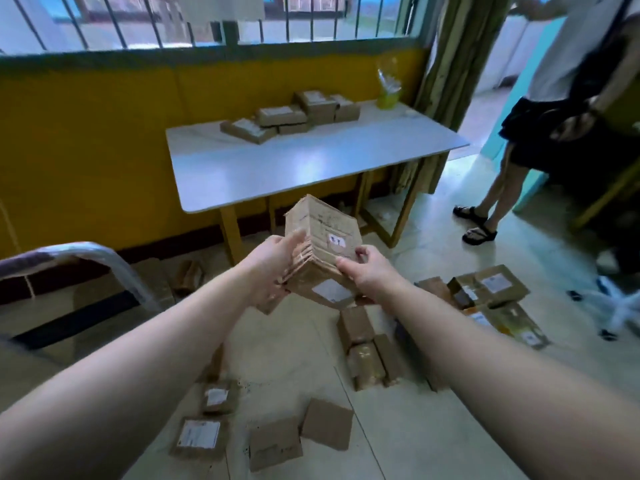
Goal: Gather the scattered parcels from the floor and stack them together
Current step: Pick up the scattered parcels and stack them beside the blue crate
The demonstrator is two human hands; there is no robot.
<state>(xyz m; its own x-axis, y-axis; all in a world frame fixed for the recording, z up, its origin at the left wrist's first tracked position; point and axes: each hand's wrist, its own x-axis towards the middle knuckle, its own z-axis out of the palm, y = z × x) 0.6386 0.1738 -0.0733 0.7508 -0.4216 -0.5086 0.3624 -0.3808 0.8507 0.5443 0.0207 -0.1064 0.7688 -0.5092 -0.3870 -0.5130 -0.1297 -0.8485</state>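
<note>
Between both hands I carry a stack of brown cardboard parcels (323,239) at chest height, tilted, with a small white label on top. My left hand (273,268) holds its left side, fingers spread along the parcel edges. My right hand (363,271) grips its right corner, thumb on top. Several more brown parcels lie scattered on the floor: some below me (273,441), some under my right arm (367,351), some further right (491,289). A pile of parcels (294,116) sits on the white table (311,161) ahead.
Another person (540,133) in sandals stands at the right by an open doorway. A yellow cup (388,98) stands on the table's far corner. A padded metal bed frame (86,258) is at the left. A white object lies on the floor at the far right (620,306).
</note>
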